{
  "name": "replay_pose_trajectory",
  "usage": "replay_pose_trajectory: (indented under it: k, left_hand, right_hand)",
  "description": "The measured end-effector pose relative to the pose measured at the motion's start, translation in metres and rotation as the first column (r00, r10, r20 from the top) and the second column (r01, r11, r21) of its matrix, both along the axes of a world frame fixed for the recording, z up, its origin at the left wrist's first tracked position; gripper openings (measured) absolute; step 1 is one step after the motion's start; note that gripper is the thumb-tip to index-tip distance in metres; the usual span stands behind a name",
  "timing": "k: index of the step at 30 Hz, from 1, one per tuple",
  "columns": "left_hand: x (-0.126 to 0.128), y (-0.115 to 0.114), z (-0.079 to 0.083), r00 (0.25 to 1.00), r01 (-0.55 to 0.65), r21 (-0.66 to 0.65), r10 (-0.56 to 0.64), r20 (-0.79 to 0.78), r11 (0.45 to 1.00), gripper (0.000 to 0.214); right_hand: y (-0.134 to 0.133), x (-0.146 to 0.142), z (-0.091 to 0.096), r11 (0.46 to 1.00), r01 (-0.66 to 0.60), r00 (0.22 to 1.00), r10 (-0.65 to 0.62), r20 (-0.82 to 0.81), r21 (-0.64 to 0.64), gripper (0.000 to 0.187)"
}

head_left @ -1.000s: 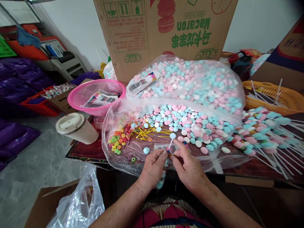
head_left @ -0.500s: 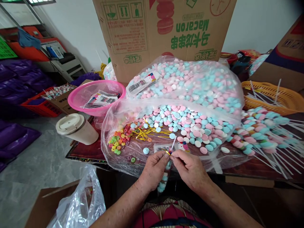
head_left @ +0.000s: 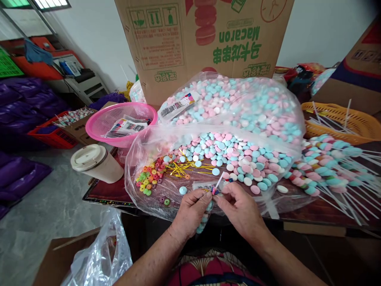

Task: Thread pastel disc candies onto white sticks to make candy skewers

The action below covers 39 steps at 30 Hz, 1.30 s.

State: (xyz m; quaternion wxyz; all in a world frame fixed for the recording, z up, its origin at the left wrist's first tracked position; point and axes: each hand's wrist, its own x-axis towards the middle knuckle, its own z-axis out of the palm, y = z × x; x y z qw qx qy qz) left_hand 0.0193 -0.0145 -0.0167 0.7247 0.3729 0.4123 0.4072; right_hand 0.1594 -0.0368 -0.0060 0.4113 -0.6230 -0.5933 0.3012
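My left hand (head_left: 193,209) grips a candy skewer (head_left: 205,216) of pink and blue discs in a clear wrapper, hanging down below the fingers. My right hand (head_left: 238,206) pinches the top of the same skewer, where a white stick (head_left: 219,180) pokes up and a gold twist tie sits at the neck. Both hands meet at the table's near edge, over an open plastic sheet (head_left: 149,198) spread with loose pink, blue and white candy discs (head_left: 235,155). Gold twist ties (head_left: 184,167) and small coloured ring candies (head_left: 149,176) lie just beyond my left hand.
A full bag of discs (head_left: 238,103) leans on a "Macaron" cardboard box (head_left: 202,35). Finished skewers (head_left: 330,167) pile up at the right before an orange basket (head_left: 339,119). A pink basket (head_left: 119,119), a lidded cup (head_left: 95,161) and a clear bag (head_left: 101,254) are left.
The white stick tip tilted right and dropped lower. My fingers shifted slightly around the skewer's neck; the hands stayed in nearly the same place.
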Motion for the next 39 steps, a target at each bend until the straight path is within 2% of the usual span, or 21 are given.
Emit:
replay_pose_trajectory:
  k: [1,3,6,8,10,12,14,16,18,20,22,24,25,27,29,30,32,34,36,38,39]
  left_hand:
    - [-0.002,0.001,0.001,0.999,0.021,-0.034,-0.020,0.033,0.999,0.031]
    - [-0.006,0.005,0.005,0.988,0.134,-0.146,-0.121,0.095,0.980,0.031]
    - [-0.010,0.008,0.010,0.930,0.352,-0.295,-0.297,0.217,0.888,0.036]
    - [-0.009,0.008,0.011,0.909,0.392,-0.320,-0.308,0.282,0.863,0.037]
    - [-0.005,0.006,0.011,0.924,0.335,-0.341,-0.235,0.302,0.878,0.036]
    - [-0.001,0.004,0.008,0.951,0.215,-0.371,-0.108,0.289,0.903,0.037]
    - [0.003,0.003,0.005,0.966,0.081,-0.393,0.026,0.258,0.916,0.041]
    - [0.006,0.003,0.003,0.962,-0.028,-0.402,0.135,0.240,0.915,0.047]
    - [0.009,0.003,0.002,0.954,-0.083,-0.389,0.186,0.235,0.917,0.047]
    - [0.011,0.002,0.003,0.955,-0.115,-0.335,0.197,0.223,0.935,0.043]
    - [0.012,-0.001,0.004,0.969,-0.163,-0.207,0.196,0.150,0.965,0.041]
    - [0.011,-0.006,0.006,0.975,-0.223,-0.037,0.224,0.008,0.974,0.047]
    - [0.010,-0.008,0.008,0.973,-0.220,0.013,0.220,-0.070,0.975,0.051]
    - [0.007,-0.007,0.017,0.986,-0.075,-0.075,0.063,-0.154,0.994,0.062]
    - [0.002,0.001,0.035,0.988,0.138,-0.268,-0.151,-0.029,0.953,0.071]
    - [-0.001,0.009,0.048,0.975,0.220,-0.311,-0.201,0.093,0.924,0.073]
    - [-0.010,0.026,0.073,0.946,0.170,-0.196,-0.104,0.308,0.966,0.063]
    - [-0.020,0.037,0.089,0.911,-0.020,-0.006,0.021,0.411,1.000,0.054]
    - [-0.026,0.034,0.087,0.942,-0.078,0.072,0.050,0.332,0.994,0.056]
    - [-0.024,0.019,0.070,0.981,0.147,0.002,-0.146,0.124,0.989,0.071]
    - [-0.021,0.009,0.061,0.944,0.328,-0.106,-0.322,0.070,0.939,0.078]
  right_hand:
    - [0.000,0.003,0.002,0.998,-0.034,0.998,0.031,-0.058,-0.045,0.017]
    - [-0.001,0.010,0.009,0.976,-0.207,0.974,0.199,-0.108,-0.069,0.021]
    - [0.003,0.021,0.024,0.858,-0.512,0.855,0.506,-0.110,-0.031,0.020]
    - [0.007,0.025,0.028,0.796,-0.601,0.795,0.585,-0.164,-0.072,0.018]
    - [0.012,0.024,0.023,0.808,-0.571,0.814,0.532,-0.235,-0.148,0.017]
    - [0.014,0.018,0.011,0.876,-0.445,0.880,0.390,-0.273,-0.184,0.021]
    - [0.012,0.009,0.000,0.941,-0.297,0.934,0.252,-0.253,-0.161,0.028]
    - [0.008,0.002,-0.008,0.973,-0.212,0.967,0.195,-0.163,-0.088,0.031]
    - [0.004,-0.001,-0.010,0.974,-0.223,0.975,0.223,0.014,0.041,0.028]
    - [0.002,0.002,-0.010,0.940,-0.276,0.943,0.224,0.247,0.201,0.024]
    - [0.003,0.009,-0.008,0.899,-0.293,0.891,0.133,0.434,0.326,0.022]
    - [0.003,0.016,-0.001,0.872,-0.238,0.862,-0.013,0.506,0.427,0.022]
    - [0.003,0.019,0.003,0.857,-0.201,0.859,-0.079,0.505,0.475,0.021]
    - [-0.003,0.018,0.014,0.816,-0.190,0.871,-0.117,0.478,0.547,0.019]
    - [-0.014,0.010,0.022,0.781,-0.286,0.883,-0.009,0.469,0.555,0.018]
    - [-0.020,0.005,0.024,0.770,-0.354,0.876,0.075,0.476,0.531,0.018]
    - [-0.029,-0.003,0.027,0.761,-0.453,0.847,0.206,0.489,0.464,0.021]
    - [-0.029,0.001,0.031,0.799,-0.420,0.862,0.202,0.466,0.431,0.023]
    - [-0.023,0.014,0.041,0.851,-0.266,0.915,0.075,0.396,0.454,0.022]
    - [-0.017,0.027,0.056,0.854,-0.091,0.943,-0.090,0.319,0.512,0.019]
    - [-0.015,0.031,0.062,0.840,-0.051,0.939,-0.144,0.312,0.541,0.018]
